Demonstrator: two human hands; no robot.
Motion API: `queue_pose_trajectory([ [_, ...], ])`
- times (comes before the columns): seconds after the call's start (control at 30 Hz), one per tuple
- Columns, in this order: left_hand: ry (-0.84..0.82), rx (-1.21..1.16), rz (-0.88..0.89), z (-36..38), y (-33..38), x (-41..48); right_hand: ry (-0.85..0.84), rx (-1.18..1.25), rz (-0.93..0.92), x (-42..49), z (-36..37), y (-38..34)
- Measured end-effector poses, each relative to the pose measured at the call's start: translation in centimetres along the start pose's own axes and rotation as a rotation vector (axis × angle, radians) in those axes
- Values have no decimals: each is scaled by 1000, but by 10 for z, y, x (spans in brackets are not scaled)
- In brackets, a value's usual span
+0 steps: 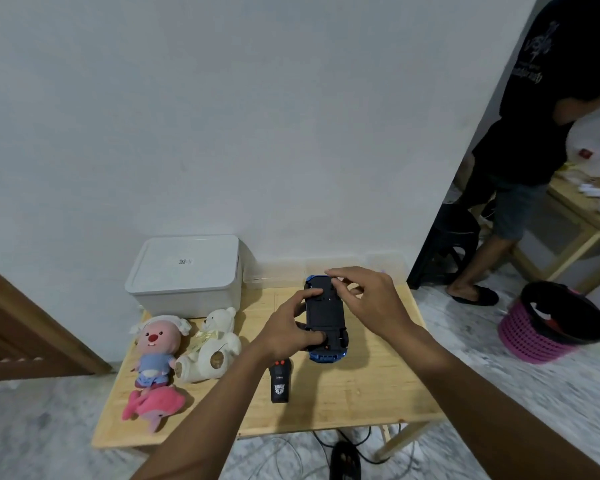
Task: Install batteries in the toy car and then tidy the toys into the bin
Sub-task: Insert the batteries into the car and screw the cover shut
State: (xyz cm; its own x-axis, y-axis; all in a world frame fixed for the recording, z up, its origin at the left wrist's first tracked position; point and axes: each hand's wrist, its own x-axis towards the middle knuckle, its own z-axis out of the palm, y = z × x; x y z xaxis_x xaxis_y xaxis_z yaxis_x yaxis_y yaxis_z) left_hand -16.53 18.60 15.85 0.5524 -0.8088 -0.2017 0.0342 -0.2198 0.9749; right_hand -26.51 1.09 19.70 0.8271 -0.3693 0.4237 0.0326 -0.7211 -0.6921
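Blue toy car (326, 315) is flipped belly-up, held over the far right part of the wooden table (361, 393). The left hand (284, 332) grips its near end, fingers curled round the side and thumb pressed on the black underside. The right hand (368, 299) has its fingers curled over the far end, fingertips working at the chassis there. My guess is that's the battery cover, but it's too small to tell whether it's open or closed. I can't spot any batteries anywhere.

What could go sideways:
- The car isn't resting flat on anything, so a hard pry with the right fingertips could twist it out of the left hand's grip.
- A cover that pops loose could drop onto the floor beside the table.
- The black remote (280, 382) lies right under the left wrist, easy to knock.

Tidying looks not yet started. The white bin (184, 275) at the back left has its lid on, and 3 plushies sit in front of it: a pink-faced doll (155, 344), a white teddy bear (212, 341) and a pink fish plush (153, 405).
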Motion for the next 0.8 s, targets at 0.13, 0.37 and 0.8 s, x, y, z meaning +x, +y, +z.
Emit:
queue_pose_trajectory([
  [0.13,2,-11,1,0,-1,1,85,84,164,8,-1,1],
  [0.37,-6,-30,-11,-2,-1,5,-15,-57,4,9,-2,10],
  [0.8,-6,3,-19,-8,-4,13,73,9,28,19,9,7],
])
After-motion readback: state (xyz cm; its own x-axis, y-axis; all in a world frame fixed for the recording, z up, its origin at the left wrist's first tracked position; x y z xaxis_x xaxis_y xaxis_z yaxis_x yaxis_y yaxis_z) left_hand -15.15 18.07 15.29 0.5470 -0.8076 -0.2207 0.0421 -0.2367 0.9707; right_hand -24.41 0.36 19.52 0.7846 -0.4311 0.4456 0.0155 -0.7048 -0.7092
